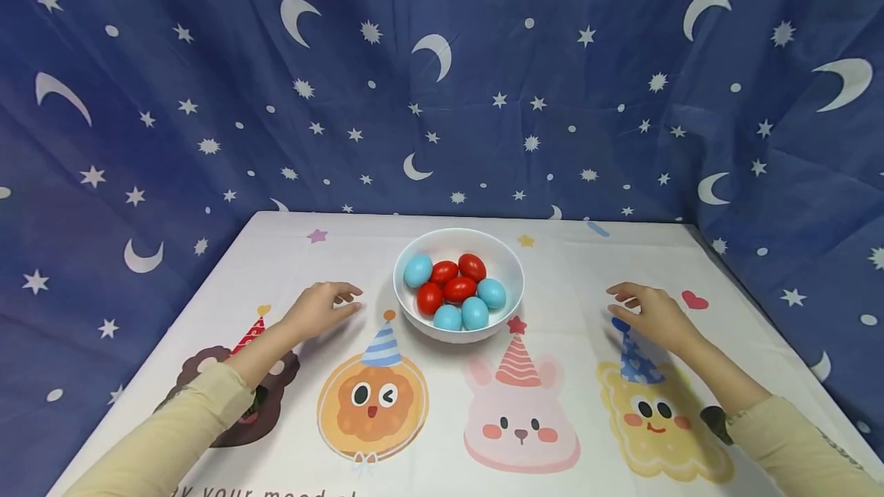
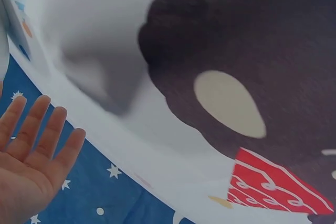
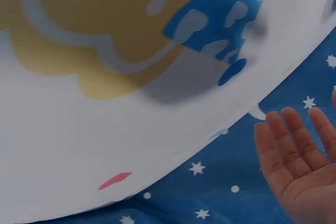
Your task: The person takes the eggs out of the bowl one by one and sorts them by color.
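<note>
A white bowl [image 1: 459, 334] stands toward the back middle of the table, holding several red eggs [image 1: 460, 290] and several light blue eggs [image 1: 492, 294]. To its left hovers my left hand [image 1: 321, 310], fingers loosely bent and nothing in them; its palm and fingers also show at the lower left of the left wrist view. On the bowl's other side, farther off, is my right hand [image 1: 652, 316], above the blue party hat print, likewise holding nothing. In the right wrist view its relaxed fingers [image 3: 299, 140] appear at the lower right.
A white tablecloth [image 1: 442, 420] printed with cartoon characters in party hats covers the table. Behind and at both sides hangs a dark blue curtain [image 1: 483, 60] with white moons and stars, close along the table's back edge.
</note>
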A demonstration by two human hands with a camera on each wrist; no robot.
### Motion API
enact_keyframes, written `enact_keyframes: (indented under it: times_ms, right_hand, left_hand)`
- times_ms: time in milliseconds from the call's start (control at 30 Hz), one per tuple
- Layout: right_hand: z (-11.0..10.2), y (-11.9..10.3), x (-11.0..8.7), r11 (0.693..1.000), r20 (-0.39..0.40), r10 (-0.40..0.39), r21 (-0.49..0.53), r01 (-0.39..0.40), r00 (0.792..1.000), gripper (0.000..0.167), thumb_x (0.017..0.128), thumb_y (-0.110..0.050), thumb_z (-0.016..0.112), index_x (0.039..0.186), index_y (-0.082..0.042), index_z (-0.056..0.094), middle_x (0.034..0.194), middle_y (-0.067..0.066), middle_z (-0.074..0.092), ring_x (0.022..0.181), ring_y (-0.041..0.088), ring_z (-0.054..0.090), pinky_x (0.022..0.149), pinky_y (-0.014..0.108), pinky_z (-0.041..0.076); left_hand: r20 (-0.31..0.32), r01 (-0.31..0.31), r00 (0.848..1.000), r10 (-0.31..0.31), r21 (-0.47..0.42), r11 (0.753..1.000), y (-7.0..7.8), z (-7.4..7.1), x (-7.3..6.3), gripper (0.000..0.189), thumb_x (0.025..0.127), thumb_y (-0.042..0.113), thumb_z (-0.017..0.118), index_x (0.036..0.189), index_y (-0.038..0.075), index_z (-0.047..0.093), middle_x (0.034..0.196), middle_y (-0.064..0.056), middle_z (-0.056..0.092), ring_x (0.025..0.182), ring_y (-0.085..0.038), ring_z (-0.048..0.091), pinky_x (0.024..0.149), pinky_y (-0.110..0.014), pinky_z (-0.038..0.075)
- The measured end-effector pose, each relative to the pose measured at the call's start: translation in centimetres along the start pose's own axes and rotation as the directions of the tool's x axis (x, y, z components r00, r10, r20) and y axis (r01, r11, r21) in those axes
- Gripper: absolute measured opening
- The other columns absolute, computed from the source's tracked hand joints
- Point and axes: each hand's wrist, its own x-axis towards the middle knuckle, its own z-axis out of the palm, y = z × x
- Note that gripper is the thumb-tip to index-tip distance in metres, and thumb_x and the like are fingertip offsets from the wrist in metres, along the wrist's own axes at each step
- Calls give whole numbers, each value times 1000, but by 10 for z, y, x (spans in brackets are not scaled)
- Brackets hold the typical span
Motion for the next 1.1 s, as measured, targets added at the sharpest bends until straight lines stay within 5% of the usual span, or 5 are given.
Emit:
enact_keyframes:
  times_ms: [467,800,933,1100]
  right_hand:
    - [-2,-32,8,998,2,24,65,-24,1000,32,89,-12,62,116,5,59,106,26,65,95,40,63,75,45,61]
    - [-5,-55,11,994,-15,12,105,-10,1000,32,90,-13,63,117,4,60,112,25,64,99,39,62,84,51,58]
    - [-5,-62,11,992,-28,-12,124,16,1000,30,90,-12,63,116,3,60,111,24,65,99,38,63,85,51,57]
    - [-5,-71,14,992,-38,-31,121,35,999,29,89,-11,64,115,2,61,111,23,65,99,38,63,83,50,58]
  left_hand:
    - [-49,55,996,-69,-243,968,16,2,10,28,91,11,59,112,-6,64,96,-20,70,91,-35,67,82,-47,57]
    - [-25,166,983,-184,-328,930,26,3,24,33,94,13,57,121,-4,59,106,-23,67,101,-36,63,81,-41,58]
    - [50,235,970,-238,-434,869,30,2,29,36,96,16,54,127,-3,56,114,-24,64,106,-35,60,80,-40,59]
    - [181,358,932,-313,-576,735,35,1,36,42,98,20,49,135,1,48,130,-22,55,115,-35,56,88,-43,58]
